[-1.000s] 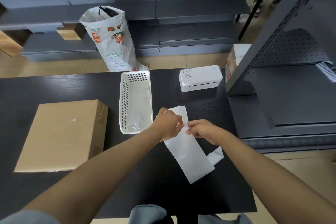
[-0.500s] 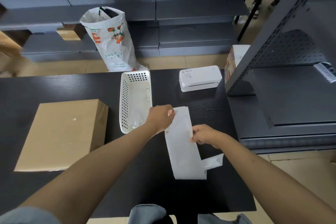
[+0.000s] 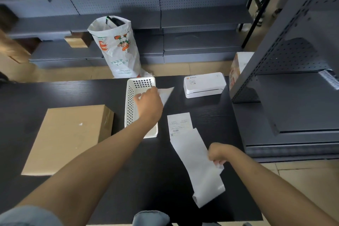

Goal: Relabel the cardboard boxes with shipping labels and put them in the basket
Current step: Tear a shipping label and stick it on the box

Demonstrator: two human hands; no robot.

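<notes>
A flat cardboard box (image 3: 67,137) lies on the left of the black table (image 3: 55,93). To its right stands a white perforated basket (image 3: 129,108). My left hand (image 3: 148,103) hovers over the basket and pinches a white peeled paper piece (image 3: 166,93). A printed shipping label (image 3: 179,124) lies face up on the table right of the basket, joined to a long white backing strip (image 3: 198,167). My right hand (image 3: 218,153) grips that strip near its right edge.
A white label printer (image 3: 203,84) sits at the table's back right. A printed plastic sack (image 3: 117,47) stands on the floor behind the table. Grey metal shelving (image 3: 293,97) crowds the right side and the back wall. A small carton (image 3: 238,66) sits beside the printer.
My left hand has torn a paper piece off the strip and carried it up over the basket. My right hand slid down the strip toward me. The printed label now shows.
</notes>
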